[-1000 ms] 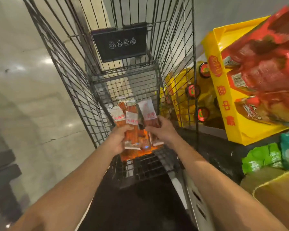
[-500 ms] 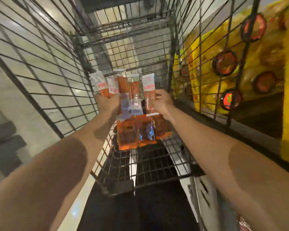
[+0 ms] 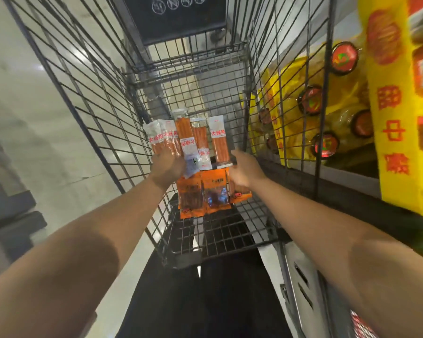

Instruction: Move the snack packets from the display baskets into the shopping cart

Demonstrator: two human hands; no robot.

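The shopping cart (image 3: 122, 98) stands open below both arms. The snack packets (image 3: 198, 152) hang fanned inside it, above the wire floor. The left hand (image 3: 167, 167) and right hand (image 3: 244, 170) clutch them; lower first, then let go together so none catches.

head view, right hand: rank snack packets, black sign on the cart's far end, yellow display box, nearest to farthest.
From the right hand:
1. Snack packets, held in its fingers, just to its left, inside the cart.
2. Yellow display box, outside the cart's right wall.
3. Black sign, up at the cart's far end.
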